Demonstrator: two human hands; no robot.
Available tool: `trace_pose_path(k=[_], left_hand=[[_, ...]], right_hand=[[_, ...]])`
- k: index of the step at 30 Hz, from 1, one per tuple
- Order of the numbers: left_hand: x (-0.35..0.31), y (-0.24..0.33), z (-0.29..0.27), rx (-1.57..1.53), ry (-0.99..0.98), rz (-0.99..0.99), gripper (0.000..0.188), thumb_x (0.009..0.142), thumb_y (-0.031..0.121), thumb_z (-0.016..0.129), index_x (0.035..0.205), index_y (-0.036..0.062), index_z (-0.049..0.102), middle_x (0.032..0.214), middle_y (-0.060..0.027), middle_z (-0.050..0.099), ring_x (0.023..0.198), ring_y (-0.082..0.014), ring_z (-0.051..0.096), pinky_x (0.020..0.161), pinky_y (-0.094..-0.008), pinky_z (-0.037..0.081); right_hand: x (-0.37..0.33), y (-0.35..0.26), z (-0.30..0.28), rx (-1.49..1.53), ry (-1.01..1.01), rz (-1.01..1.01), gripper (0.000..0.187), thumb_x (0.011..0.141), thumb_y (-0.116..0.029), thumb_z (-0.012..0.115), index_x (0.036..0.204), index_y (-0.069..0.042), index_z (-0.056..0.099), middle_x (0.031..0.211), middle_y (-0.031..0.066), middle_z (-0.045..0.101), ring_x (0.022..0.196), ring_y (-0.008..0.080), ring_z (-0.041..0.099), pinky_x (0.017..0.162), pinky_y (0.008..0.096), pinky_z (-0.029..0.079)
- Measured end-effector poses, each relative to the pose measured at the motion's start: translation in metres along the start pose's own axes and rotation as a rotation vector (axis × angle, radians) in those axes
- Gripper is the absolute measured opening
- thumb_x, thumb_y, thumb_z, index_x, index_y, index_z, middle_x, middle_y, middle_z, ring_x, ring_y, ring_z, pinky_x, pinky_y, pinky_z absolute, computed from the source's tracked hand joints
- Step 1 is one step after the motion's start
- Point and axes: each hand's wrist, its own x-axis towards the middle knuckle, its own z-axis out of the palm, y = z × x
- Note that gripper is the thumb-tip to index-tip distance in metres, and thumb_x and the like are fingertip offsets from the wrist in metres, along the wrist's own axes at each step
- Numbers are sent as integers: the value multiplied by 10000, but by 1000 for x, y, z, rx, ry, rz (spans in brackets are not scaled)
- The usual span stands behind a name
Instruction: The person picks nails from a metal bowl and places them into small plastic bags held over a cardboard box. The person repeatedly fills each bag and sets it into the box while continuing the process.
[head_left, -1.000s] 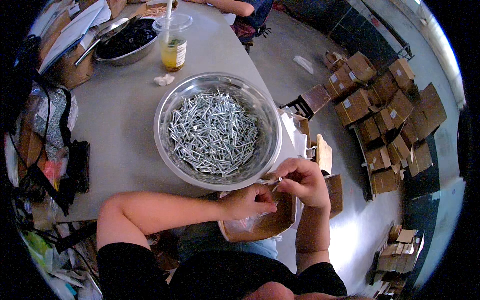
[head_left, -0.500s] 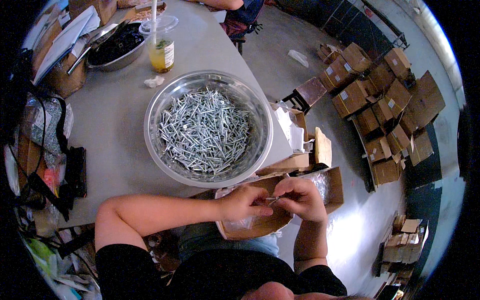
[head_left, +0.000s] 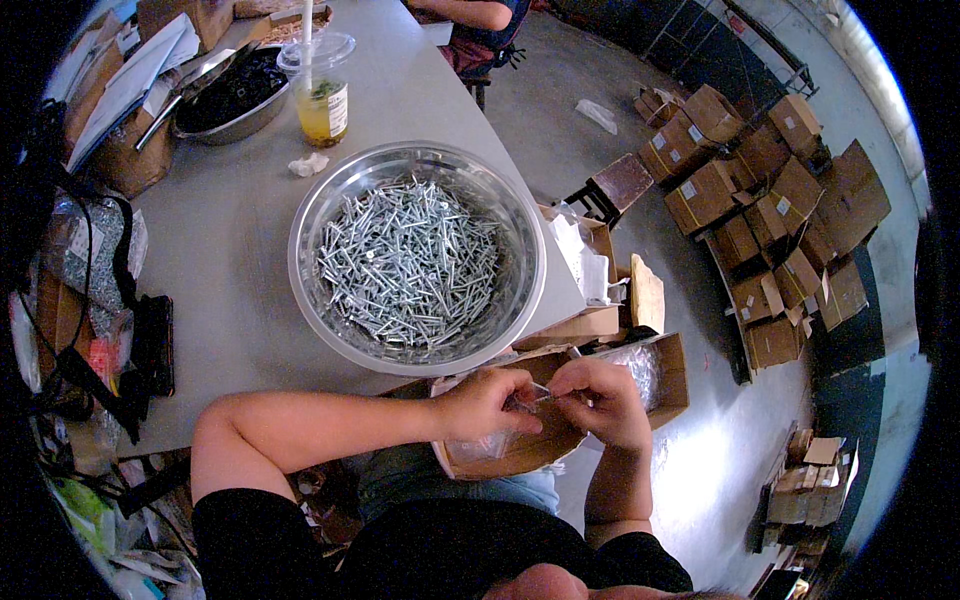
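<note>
My left hand (head_left: 485, 403) is closed, its thumb and fingers pinching what look like screws (head_left: 541, 393). Facing it, my right hand (head_left: 606, 400) is also closed, with fingertips on the screws' other end. Both hands are above an open cardboard box (head_left: 530, 462) on my lap, which has clear plastic bags (head_left: 487, 447) in it. On the table just beyond my hands stands a large steel bowl (head_left: 310, 310) heaped with silver screws (head_left: 410, 265). How many screws my fingers hold is hidden.
The grey table (head_left: 230, 260) also bears a drink cup (head_left: 324, 105), crumpled tissue (head_left: 308, 165) and a basin of black parts (head_left: 235, 100). Cardboard boxes (head_left: 740, 240) are stacked on the floor at right, past a stool (head_left: 620, 185). Another person's arm (head_left: 470, 12) shows at the far edge.
My fingers have shifted slightly around the screws, and more of their metal shows between my hands. At the far edge, the other person's arm has moved further into view.
</note>
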Motion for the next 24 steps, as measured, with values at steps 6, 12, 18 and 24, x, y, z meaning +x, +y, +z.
trace_pose_path(k=[6,12,18,24], left_hand=[[1,-21,13,-48,147,165,209,800,157,714,898,13,598,813,-128,635,773,-261,618,726,-362,483],[0,-17,3,-58,-50,-24,219,798,169,727,888,21,594,802,-94,639,758,-186,610,698,-322,476],[1,-15,5,-84,4,32,303,763,243,781,869,37,587,759,-63,619,719,-158,581,656,-311,463],[0,-17,3,-21,-28,-27,348,747,276,796,854,28,576,740,-80,607,693,-163,567,629,-321,456]], right_hand=[[2,-10,6,-129,-25,-44,203,703,-35,725,899,-37,674,933,123,671,878,294,659,769,370,537],[-7,-4,1,-111,25,-30,205,704,-16,718,904,-37,681,945,125,678,901,294,662,790,360,539],[-5,-7,1,-111,1,-54,207,712,-8,706,916,-35,682,953,128,678,903,294,664,794,359,538],[-2,-15,5,-52,-151,-7,209,702,9,688,908,-26,677,930,131,678,865,295,668,765,358,536]])
